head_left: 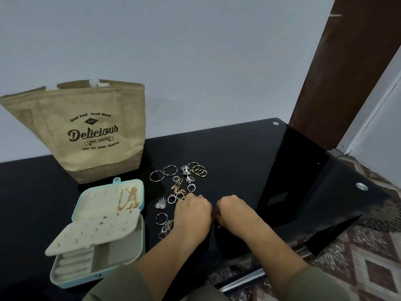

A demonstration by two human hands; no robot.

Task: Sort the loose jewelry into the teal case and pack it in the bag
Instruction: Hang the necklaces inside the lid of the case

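Observation:
The teal case (138, 244) lies open at the lower left, a cream earring panel raised over its tray. Gold chains (129, 198) hang inside its lid. Loose jewelry (181, 183) is scattered on the black glass table (238, 161): hoops, rings, a gold chain, a silver leaf piece (161, 203). My left hand (193, 210) and my right hand (233, 210) sit side by side at the near edge of the pile, fingers curled down. Whatever they pinch is hidden between them. The tan "Delicious" bag (91, 131) stands upright behind the case.
A brown wooden post (347, 61) rises at the table's far right corner. The table's right edge drops to a patterned rug (368, 257). Metal studs (361, 186) mark the glass corners. A grey wall backs the table.

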